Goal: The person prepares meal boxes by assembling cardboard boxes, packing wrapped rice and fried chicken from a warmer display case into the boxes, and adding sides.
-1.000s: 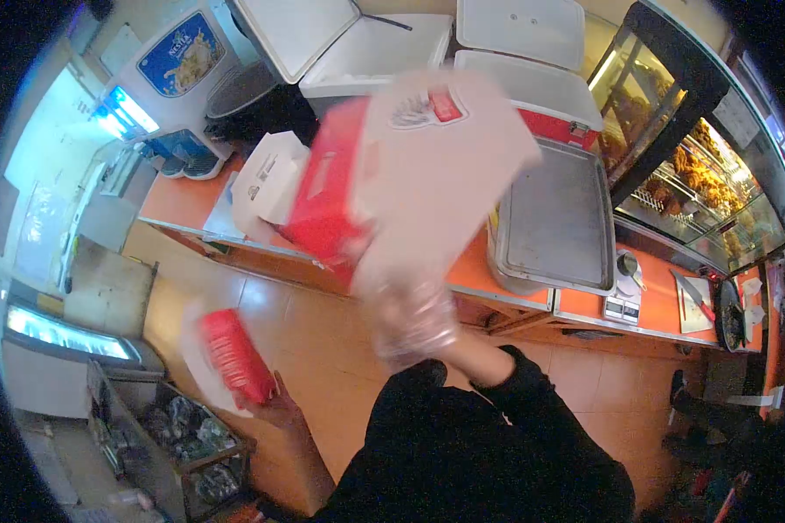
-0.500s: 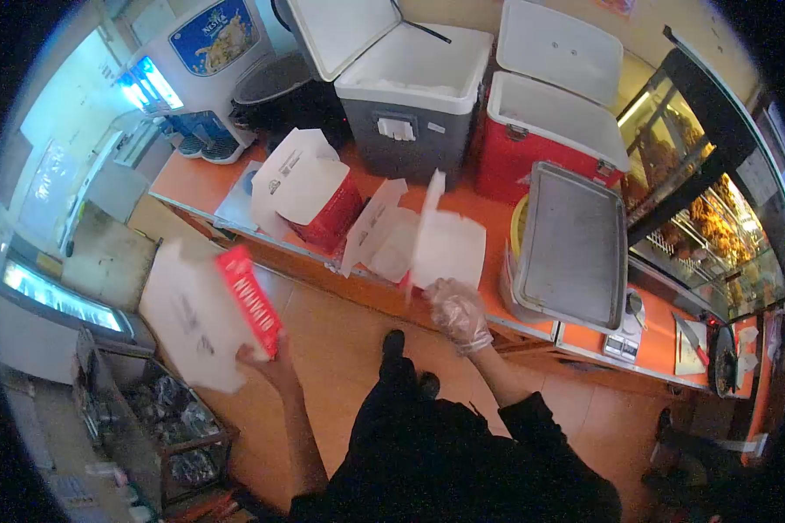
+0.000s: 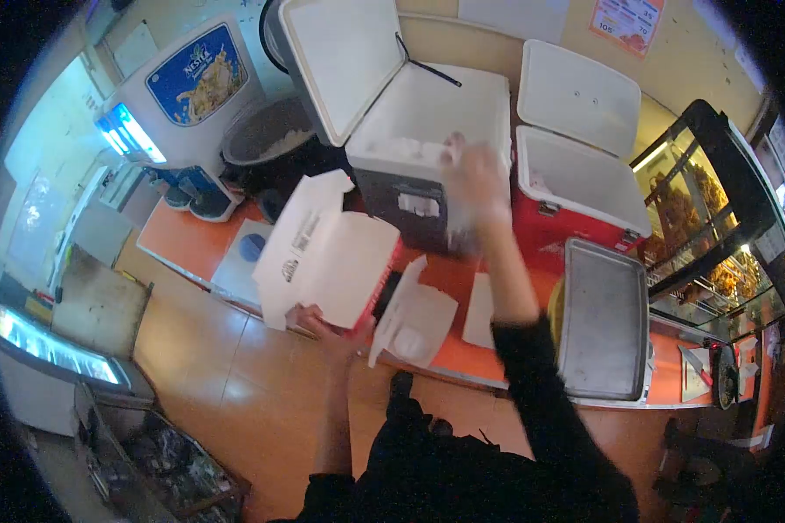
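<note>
My left hand point(image 3: 336, 333) grips the lower edge of an open red and white carton point(image 3: 349, 261), whose white inside faces up and whose flap stands raised on its left. My right hand point(image 3: 478, 179), blurred by motion, is raised in front of the dark grey cooler point(image 3: 401, 196); its fingers are smeared. An open white box point(image 3: 417, 322) lies on the orange counter just right of my left hand. Part of another white piece point(image 3: 479, 312) shows beside my right forearm. The grey cooler's lid is up, with white inside.
A red cooler point(image 3: 576, 196) with its lid raised stands right of the grey one. In front of it lies a metal tray point(image 3: 604, 322). A lit food cabinet point(image 3: 715, 227) is at the right, a drink machine point(image 3: 192, 96) and black bucket point(image 3: 275, 139) at the left.
My left hand has let go of the carton it held over the floor and now holds one at the counter. My right hand has risen from the boxes to the grey cooler.
</note>
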Action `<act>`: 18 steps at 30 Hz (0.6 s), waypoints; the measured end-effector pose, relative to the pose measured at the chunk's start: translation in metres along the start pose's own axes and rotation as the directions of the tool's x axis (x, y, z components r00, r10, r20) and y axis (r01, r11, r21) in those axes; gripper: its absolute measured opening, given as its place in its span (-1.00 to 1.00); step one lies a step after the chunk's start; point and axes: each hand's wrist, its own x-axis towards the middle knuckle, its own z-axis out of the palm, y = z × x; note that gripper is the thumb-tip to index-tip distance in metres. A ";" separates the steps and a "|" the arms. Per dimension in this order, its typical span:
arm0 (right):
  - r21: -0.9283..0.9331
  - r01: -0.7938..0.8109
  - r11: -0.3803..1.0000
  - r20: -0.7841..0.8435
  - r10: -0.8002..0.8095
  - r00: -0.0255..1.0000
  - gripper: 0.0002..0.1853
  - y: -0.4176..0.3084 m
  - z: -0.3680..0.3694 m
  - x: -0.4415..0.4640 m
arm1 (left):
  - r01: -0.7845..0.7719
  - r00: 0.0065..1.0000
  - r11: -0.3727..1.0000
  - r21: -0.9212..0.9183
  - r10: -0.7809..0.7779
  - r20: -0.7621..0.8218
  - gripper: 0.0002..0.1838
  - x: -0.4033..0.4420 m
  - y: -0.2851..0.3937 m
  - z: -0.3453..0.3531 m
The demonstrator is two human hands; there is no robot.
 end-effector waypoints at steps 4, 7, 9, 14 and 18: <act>-0.215 0.127 0.968 0.621 0.035 0.783 -0.60 0.082 0.128 0.151 | 0.110 0.990 0.973 -0.204 -0.088 0.115 -0.10 0.015 -0.005 0.007; -0.275 0.069 0.959 0.747 0.168 0.644 -0.64 0.087 0.147 0.164 | 0.038 0.991 0.985 -0.171 -0.016 0.130 -0.14 0.029 -0.005 0.014; -0.320 0.060 0.946 0.801 0.236 0.550 -0.66 0.076 0.135 0.155 | -0.031 0.986 0.999 -0.045 0.038 0.161 -0.18 0.032 0.001 0.020; -0.325 0.072 0.943 0.652 0.168 0.740 -0.44 0.026 0.045 0.149 | 0.139 0.989 0.939 -0.313 -0.114 0.096 -0.13 0.023 -0.028 0.045; 0.074 0.267 0.961 0.579 -0.260 0.773 -0.38 -0.074 -0.024 0.058 | -0.046 0.998 0.999 0.024 0.045 0.043 0.02 0.014 -0.045 0.065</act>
